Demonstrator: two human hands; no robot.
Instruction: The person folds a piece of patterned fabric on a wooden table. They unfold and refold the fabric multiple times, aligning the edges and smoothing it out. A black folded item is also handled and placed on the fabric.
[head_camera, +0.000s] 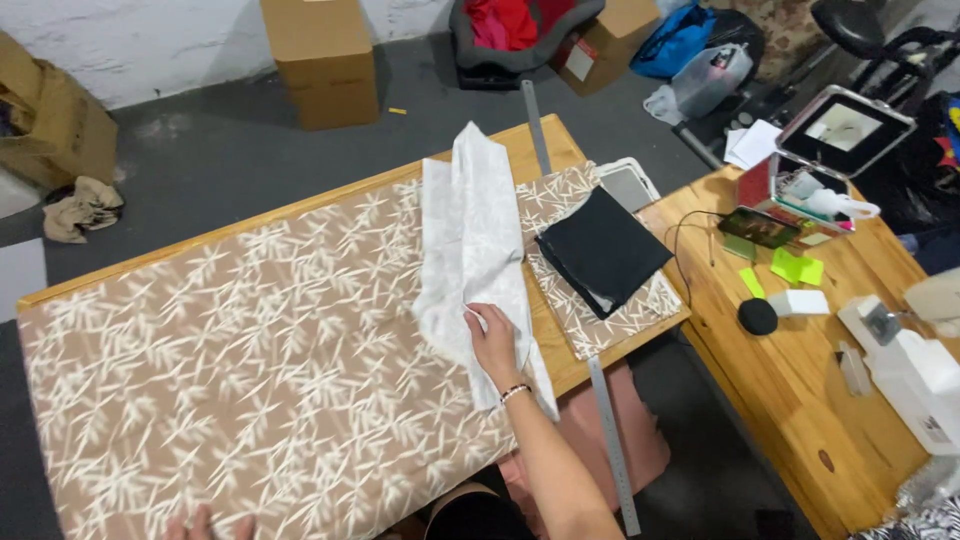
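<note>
Pinching a fold of white fabric (470, 240), your right hand (494, 343) lies on the near end of the long white strip, fingers closed together on the cloth where it overlaps the brown leaf-print fabric (250, 340). That printed sheet covers most of the wooden bench (560, 365), and the white strip runs across its right edge from the far side of the bench down to its near edge. Your left hand (205, 525) shows only as fingertips at the bottom of the view, resting flat on the near edge of the printed sheet; whether that grip is apart or together, you cannot tell from so little.

Just right of the white strip, a smaller piece of the same leaf print (600, 310) lies near the bench's right end, with a folded stack of black cloth (603, 250) on top of it. A long metal ruler (612, 440) passes under these pieces and sticks out past the near edge of the bench; its other end shows beyond the far edge.

A second wooden bench (790, 390) stands to the right, carrying a phone (758, 227), green sticky notes (796, 268), a round black object (757, 316) and a white sewing machine (915, 360). Cardboard boxes (322, 60) sit on the grey floor (220, 150) beyond.
</note>
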